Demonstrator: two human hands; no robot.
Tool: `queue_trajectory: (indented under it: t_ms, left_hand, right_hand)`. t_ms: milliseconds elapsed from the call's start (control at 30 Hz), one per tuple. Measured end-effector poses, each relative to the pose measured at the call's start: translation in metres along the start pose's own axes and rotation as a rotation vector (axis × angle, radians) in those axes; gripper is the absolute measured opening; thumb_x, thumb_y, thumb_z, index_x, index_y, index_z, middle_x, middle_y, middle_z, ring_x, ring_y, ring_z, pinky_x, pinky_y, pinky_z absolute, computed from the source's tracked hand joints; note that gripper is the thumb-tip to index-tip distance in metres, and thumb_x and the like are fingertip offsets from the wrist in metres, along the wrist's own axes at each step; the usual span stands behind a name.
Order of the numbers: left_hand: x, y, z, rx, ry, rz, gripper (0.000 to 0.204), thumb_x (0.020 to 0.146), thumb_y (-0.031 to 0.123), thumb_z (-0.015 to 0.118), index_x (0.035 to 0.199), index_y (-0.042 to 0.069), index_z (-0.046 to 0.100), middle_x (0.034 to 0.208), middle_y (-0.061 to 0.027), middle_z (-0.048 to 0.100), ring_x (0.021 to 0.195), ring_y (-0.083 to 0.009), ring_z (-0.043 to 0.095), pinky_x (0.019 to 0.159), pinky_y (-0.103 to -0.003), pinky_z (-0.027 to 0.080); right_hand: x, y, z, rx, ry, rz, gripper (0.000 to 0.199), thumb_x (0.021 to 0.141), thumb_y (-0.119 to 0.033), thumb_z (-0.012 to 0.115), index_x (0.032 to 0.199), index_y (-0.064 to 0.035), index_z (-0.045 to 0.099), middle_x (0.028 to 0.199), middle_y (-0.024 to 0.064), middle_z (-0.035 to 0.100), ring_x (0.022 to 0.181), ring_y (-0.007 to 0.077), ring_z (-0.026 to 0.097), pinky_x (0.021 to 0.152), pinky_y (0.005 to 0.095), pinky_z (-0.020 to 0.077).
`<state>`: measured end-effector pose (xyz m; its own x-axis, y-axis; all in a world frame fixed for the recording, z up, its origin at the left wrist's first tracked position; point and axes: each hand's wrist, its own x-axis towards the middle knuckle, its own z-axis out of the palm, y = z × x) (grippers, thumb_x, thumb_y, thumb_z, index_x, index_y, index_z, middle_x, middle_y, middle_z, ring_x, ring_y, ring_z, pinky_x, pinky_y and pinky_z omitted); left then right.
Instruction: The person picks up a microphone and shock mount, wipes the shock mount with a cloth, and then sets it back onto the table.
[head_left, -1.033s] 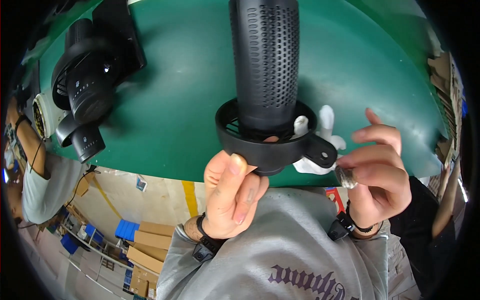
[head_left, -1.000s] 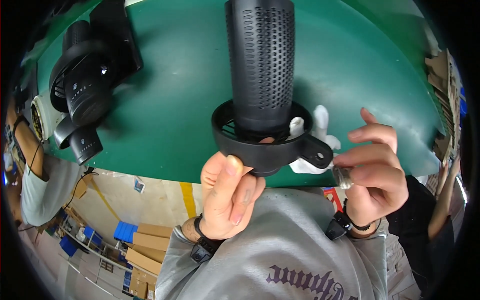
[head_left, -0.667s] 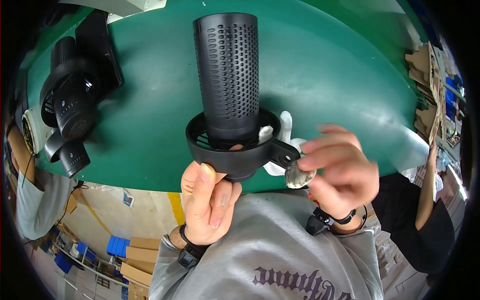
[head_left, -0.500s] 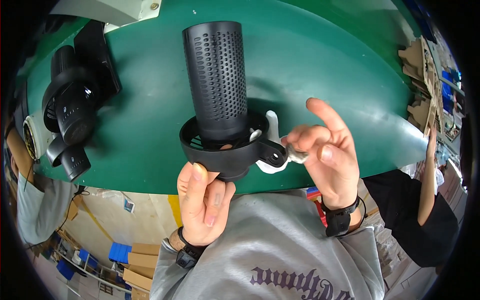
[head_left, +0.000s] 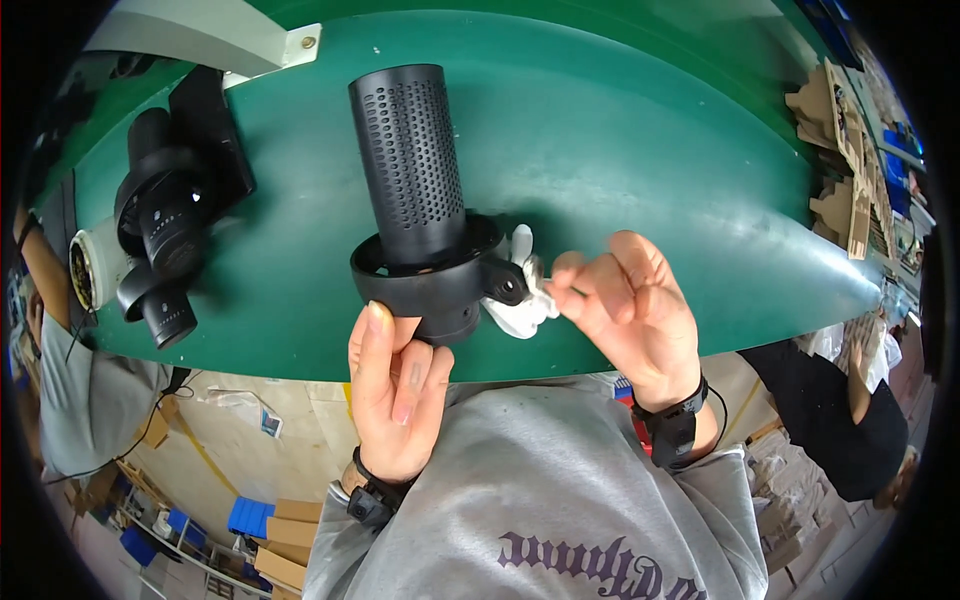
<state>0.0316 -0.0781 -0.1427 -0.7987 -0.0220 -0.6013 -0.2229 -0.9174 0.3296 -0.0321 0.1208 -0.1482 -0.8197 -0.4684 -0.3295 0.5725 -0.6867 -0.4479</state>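
My left hand (head_left: 400,410) is closed on a black perforated cylinder (head_left: 410,160), its thumb pressing the front of the wide ring at the bottom. The cylinder stands upright, leaning slightly left, and a lug with a round hole (head_left: 508,290) sticks out from the ring on the right. Just behind the lug is a crumpled white glove (head_left: 522,315), partly hidden by it. With thumb and forefinger pinched together, my right hand (head_left: 635,315) meets the glove's right edge; its other fingers curl above.
More black cylinders with rings (head_left: 165,230) lie at the left of the green table (head_left: 620,130), beside a round white tub (head_left: 92,265). A metal bracket (head_left: 290,50) stands at the far left. Cardboard pieces (head_left: 835,150) are at the right. People sit on both sides.
The perforated cylinder and my left hand have shifted slightly left and down. My right hand's raised forefinger has folded in, and its fingertips have moved left along the glove's edge.
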Motion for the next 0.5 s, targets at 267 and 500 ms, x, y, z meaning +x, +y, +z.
queue_trajectory:
  t_ms: [267, 500]
  left_hand:
    - [0.002, -0.002, -0.009, 0.001, -0.064, 0.005, 0.021, 0.101, 0.025, 0.043, 0.098, 0.011, 0.06, 0.118, -0.0086, 0.064, 0.036, 0.0006, 0.023, 0.045, -0.017, 0.024]
    - [0.003, -0.002, -0.005, -0.014, -0.092, -0.004, 0.023, 0.101, 0.026, 0.042, 0.101, 0.011, 0.059, 0.12, -0.0076, 0.063, 0.037, 0.0006, 0.024, 0.045, -0.017, 0.025]
  right_hand:
    - [-0.001, 0.006, -0.001, -0.865, 0.471, -0.294, 0.03, 0.099, -0.028, 0.045, 0.099, -0.0006, 0.057, 0.091, 0.0126, 0.063, 0.096, 0.0254, 0.061, 0.087, 0.0392, 0.0481]
    - [0.028, 0.021, 0.006, -1.609, 0.426, -0.328, 0.049, 0.076, -0.008, 0.07, 0.123, -0.0049, 0.055, 0.114, 0.0088, 0.062, 0.099, 0.0203, 0.058, 0.082, 0.0334, 0.046]
